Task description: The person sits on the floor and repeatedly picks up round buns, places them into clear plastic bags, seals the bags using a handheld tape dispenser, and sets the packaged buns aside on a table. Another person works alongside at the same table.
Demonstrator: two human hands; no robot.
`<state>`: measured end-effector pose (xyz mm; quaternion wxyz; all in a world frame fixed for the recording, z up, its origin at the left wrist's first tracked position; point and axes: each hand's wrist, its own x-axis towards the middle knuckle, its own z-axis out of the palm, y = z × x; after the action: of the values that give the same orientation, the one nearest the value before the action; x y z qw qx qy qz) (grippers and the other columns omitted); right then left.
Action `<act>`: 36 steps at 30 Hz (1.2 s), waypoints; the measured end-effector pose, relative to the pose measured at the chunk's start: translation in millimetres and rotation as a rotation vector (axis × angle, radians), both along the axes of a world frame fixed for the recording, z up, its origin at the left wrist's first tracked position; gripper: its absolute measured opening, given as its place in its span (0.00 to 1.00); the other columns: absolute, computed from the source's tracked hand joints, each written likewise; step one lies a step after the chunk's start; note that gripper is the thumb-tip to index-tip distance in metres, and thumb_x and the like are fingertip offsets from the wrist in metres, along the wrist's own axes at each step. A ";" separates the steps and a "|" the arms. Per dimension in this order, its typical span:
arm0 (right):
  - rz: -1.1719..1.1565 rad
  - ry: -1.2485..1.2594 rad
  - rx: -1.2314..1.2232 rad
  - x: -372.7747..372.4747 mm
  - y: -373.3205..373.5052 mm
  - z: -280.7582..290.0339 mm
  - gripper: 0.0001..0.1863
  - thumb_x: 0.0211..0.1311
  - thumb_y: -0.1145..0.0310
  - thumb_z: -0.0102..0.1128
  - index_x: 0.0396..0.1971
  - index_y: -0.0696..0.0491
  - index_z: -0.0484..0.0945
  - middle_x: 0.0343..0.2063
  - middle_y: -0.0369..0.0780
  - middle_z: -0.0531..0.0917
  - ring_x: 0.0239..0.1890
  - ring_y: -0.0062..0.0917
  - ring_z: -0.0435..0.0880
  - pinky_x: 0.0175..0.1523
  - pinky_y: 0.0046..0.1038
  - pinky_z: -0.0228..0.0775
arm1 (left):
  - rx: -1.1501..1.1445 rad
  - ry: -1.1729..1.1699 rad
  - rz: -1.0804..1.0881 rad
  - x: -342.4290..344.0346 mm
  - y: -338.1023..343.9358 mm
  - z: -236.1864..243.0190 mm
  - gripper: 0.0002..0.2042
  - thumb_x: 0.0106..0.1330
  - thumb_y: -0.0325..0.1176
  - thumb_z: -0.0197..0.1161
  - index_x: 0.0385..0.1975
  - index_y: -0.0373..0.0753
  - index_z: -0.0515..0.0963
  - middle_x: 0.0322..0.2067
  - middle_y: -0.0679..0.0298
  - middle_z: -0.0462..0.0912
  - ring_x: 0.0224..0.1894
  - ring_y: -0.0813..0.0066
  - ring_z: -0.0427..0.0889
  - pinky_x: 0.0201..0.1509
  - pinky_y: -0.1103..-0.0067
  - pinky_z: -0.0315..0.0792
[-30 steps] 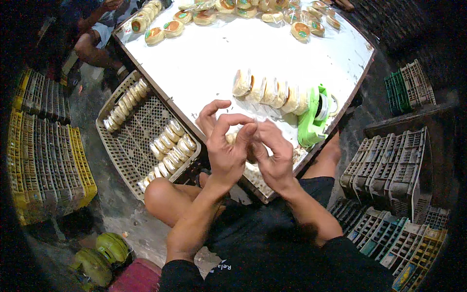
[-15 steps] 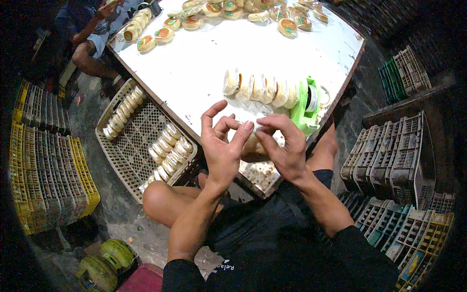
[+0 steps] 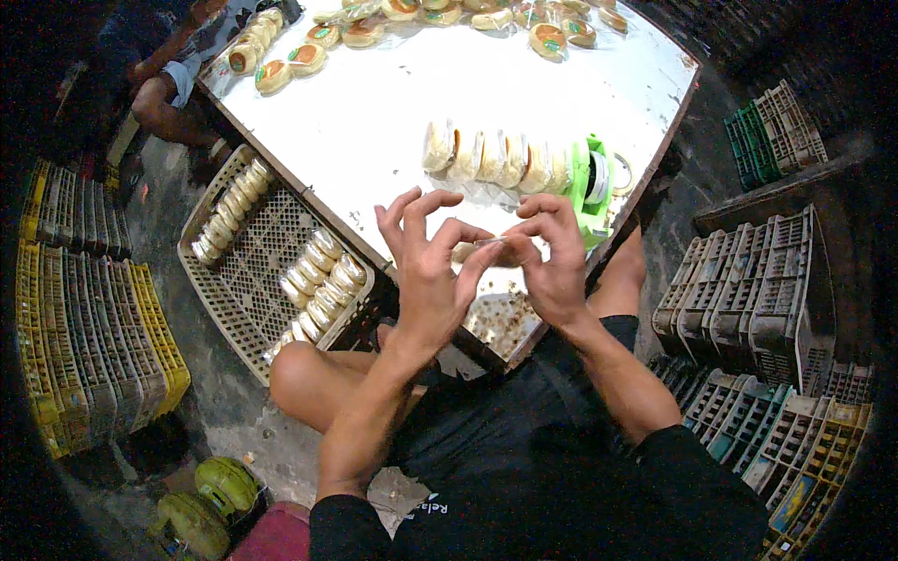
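Note:
My left hand (image 3: 432,257) and my right hand (image 3: 552,257) meet over the table's near corner. Thumb and index finger of each are pinched together on a thin clear plastic wrapper (image 3: 490,240). A pale bit, perhaps of a bun, shows behind the left fingers; the rest is hidden by the hands. The left hand's other fingers are raised and curled. Just beyond lies a row of wrapped round buns (image 3: 488,159), standing on edge side by side. At the row's right end stands a bright green tape dispenser (image 3: 591,192), close to my right hand.
More wrapped buns (image 3: 363,35) lie along the white table's (image 3: 346,131) far side. A plastic crate (image 3: 267,245) at left holds rows of buns. Stacked crates stand left (image 3: 98,332) and right (image 3: 748,280). Two green melon-like objects (image 3: 224,481) sit lower left. Another person's leg (image 3: 168,114) shows far left.
Both hands have turned and their pinched fingertips have come together on the wrapper. The brown bun surface seen under them before no longer shows. The whole view has shifted slightly.

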<state>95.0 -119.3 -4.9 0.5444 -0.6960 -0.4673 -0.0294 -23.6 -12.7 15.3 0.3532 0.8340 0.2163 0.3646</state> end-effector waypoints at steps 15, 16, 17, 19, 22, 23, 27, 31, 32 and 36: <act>-0.676 0.514 -0.526 83.2 -68.8 -44.6 0.19 0.58 0.59 0.62 0.37 0.63 0.79 0.43 0.51 0.76 0.49 0.39 0.74 0.55 0.35 0.64 | -0.932 -0.461 -0.053 41.6 0.3 -42.5 0.12 0.61 0.21 0.60 0.35 0.40 0.63 0.27 0.70 0.68 0.30 0.85 0.66 0.36 0.86 0.65; -0.693 0.540 -0.549 76.0 -51.8 -16.4 0.19 0.58 0.60 0.62 0.36 0.63 0.79 0.43 0.50 0.77 0.49 0.39 0.74 0.54 0.34 0.64 | -0.913 -0.441 -0.045 40.7 0.7 -45.9 0.12 0.61 0.21 0.60 0.35 0.40 0.62 0.27 0.70 0.68 0.30 0.85 0.66 0.36 0.86 0.65; -0.698 0.496 -0.526 73.2 -51.9 -10.3 0.18 0.58 0.60 0.62 0.35 0.63 0.79 0.41 0.50 0.78 0.48 0.39 0.75 0.53 0.34 0.64 | -0.895 -0.424 -0.044 41.0 -0.1 -45.4 0.12 0.61 0.21 0.60 0.35 0.40 0.62 0.27 0.70 0.68 0.30 0.85 0.66 0.35 0.86 0.65; -0.683 0.339 -0.435 71.1 -61.2 -21.0 0.17 0.59 0.61 0.61 0.34 0.64 0.80 0.39 0.49 0.79 0.45 0.38 0.77 0.51 0.34 0.66 | -0.920 -0.443 -0.038 40.4 -2.0 -43.5 0.12 0.61 0.21 0.60 0.35 0.39 0.62 0.26 0.70 0.68 0.30 0.85 0.66 0.35 0.86 0.65; -0.577 0.474 -0.241 60.0 -93.2 -76.7 0.13 0.60 0.65 0.60 0.30 0.62 0.81 0.33 0.46 0.81 0.39 0.34 0.78 0.48 0.32 0.67 | -0.942 -0.437 -0.033 41.3 -0.8 -45.8 0.12 0.61 0.21 0.60 0.35 0.39 0.62 0.27 0.70 0.68 0.30 0.85 0.66 0.36 0.86 0.64; -0.551 0.733 -0.178 53.9 -93.1 -88.6 0.12 0.59 0.66 0.60 0.29 0.61 0.81 0.32 0.44 0.80 0.39 0.33 0.77 0.48 0.31 0.67 | -0.947 -0.431 -0.027 40.2 -0.9 -46.3 0.12 0.61 0.21 0.60 0.35 0.39 0.62 0.27 0.70 0.68 0.30 0.85 0.65 0.36 0.86 0.64; -0.227 0.689 -0.167 2.6 -40.9 -49.7 0.10 0.63 0.67 0.59 0.29 0.59 0.78 0.36 0.38 0.77 0.42 0.22 0.75 0.50 0.24 0.65 | -0.845 -0.367 0.019 38.9 0.7 -56.9 0.11 0.63 0.23 0.60 0.37 0.38 0.63 0.29 0.68 0.69 0.33 0.83 0.66 0.39 0.84 0.65; -0.143 0.514 0.036 -38.9 23.2 -10.0 0.06 0.56 0.74 0.60 0.34 0.58 0.76 0.39 0.41 0.75 0.44 0.28 0.74 0.50 0.28 0.67 | -0.863 -0.350 0.121 34.3 -0.6 -49.4 0.11 0.63 0.24 0.59 0.39 0.39 0.63 0.33 0.67 0.70 0.35 0.83 0.69 0.39 0.84 0.67; -0.151 0.605 0.060 -38.8 30.7 -14.5 0.07 0.56 0.75 0.60 0.35 0.58 0.75 0.39 0.41 0.74 0.44 0.28 0.74 0.51 0.29 0.67 | -0.734 -0.326 0.118 33.7 -3.0 -45.1 0.11 0.62 0.24 0.59 0.39 0.39 0.63 0.33 0.67 0.70 0.35 0.83 0.69 0.39 0.84 0.67; -0.027 0.950 0.041 -34.9 29.0 -9.4 0.17 0.60 0.72 0.58 0.48 0.56 0.67 0.40 0.41 0.73 0.44 0.26 0.73 0.51 0.28 0.67 | -0.499 -0.275 -0.009 20.8 5.7 -28.3 0.15 0.58 0.18 0.59 0.41 0.39 0.62 0.35 0.65 0.66 0.38 0.80 0.70 0.42 0.83 0.68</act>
<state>60.1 -90.3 -14.3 0.7111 -0.6275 -0.1568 0.2758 -2.8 -7.0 -13.0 0.5751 0.6651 0.2456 0.4081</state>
